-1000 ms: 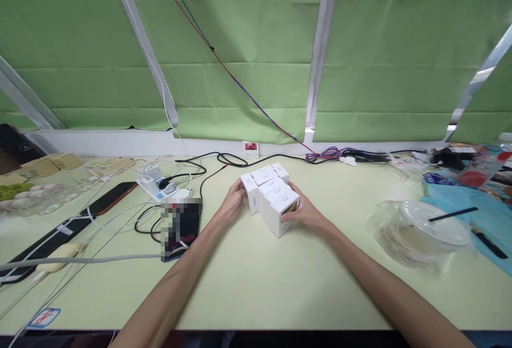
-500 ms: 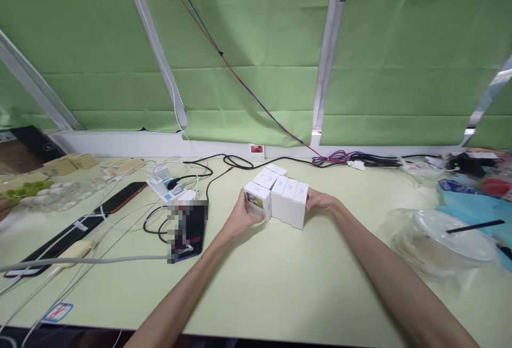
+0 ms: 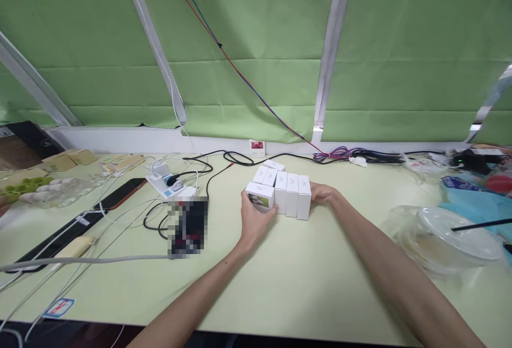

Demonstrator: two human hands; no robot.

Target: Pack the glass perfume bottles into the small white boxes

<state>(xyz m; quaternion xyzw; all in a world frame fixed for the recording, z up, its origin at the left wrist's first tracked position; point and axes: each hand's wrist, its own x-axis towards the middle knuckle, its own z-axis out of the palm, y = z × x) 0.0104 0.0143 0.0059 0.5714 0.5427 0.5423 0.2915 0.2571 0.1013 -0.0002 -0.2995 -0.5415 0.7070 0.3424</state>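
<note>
Several small white cardboard boxes (image 3: pixel 292 198) stand together in a cluster at mid-table, three of them side by side at the front right. My left hand (image 3: pixel 256 222) is closed around the front left box (image 3: pixel 261 193), which bears a green picture; the thumb lies along its lower front edge. On the cluster's right side, my right hand (image 3: pixel 321 193) grips the end white box (image 3: pixel 304 198), its fingertips hidden behind it. More white boxes (image 3: pixel 264 173) stand behind the front ones, and one (image 3: pixel 275 165) is farthest back.
A phone-like dark device (image 3: pixel 192 225), partly pixelated, and a power strip (image 3: pixel 168 185) with cables lie left. A lidded bowl in plastic (image 3: pixel 460 236) stands right. Against the back ledge leans a small picture box (image 3: pixel 257 148). Black cables (image 3: pixel 240 158) run behind the cluster. Egg trays (image 3: pixel 52 190) sit far left.
The cluster has turned slightly, and its front boxes face me more squarely. The right-hand row has shifted a little away from me. My left hand has turned with its box.
</note>
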